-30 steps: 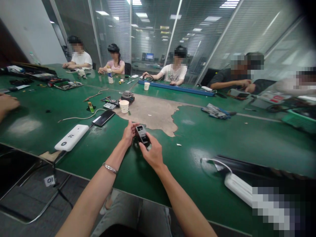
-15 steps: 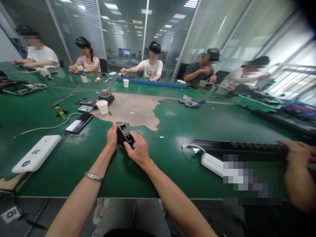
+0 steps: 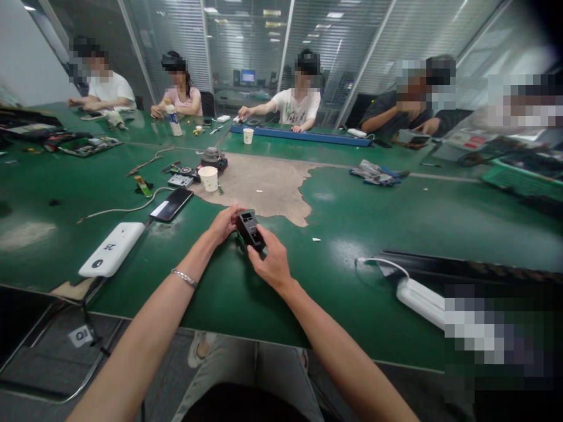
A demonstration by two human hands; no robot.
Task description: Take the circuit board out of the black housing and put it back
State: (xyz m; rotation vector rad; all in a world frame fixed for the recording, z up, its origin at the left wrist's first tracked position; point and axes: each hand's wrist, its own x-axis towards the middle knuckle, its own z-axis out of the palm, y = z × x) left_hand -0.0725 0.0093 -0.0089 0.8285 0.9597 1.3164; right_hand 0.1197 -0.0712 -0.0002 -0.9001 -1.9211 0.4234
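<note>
Black device (image 3: pixel 250 227) btwn L fingers (image 3: pixel 234 214) & R fingers (image 3: pixel 259 240), both sets clamped on its sides.

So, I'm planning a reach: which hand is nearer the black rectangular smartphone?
Left: the left hand is right of the smartphone; the right hand lies beyond the left one, farther right.
</note>
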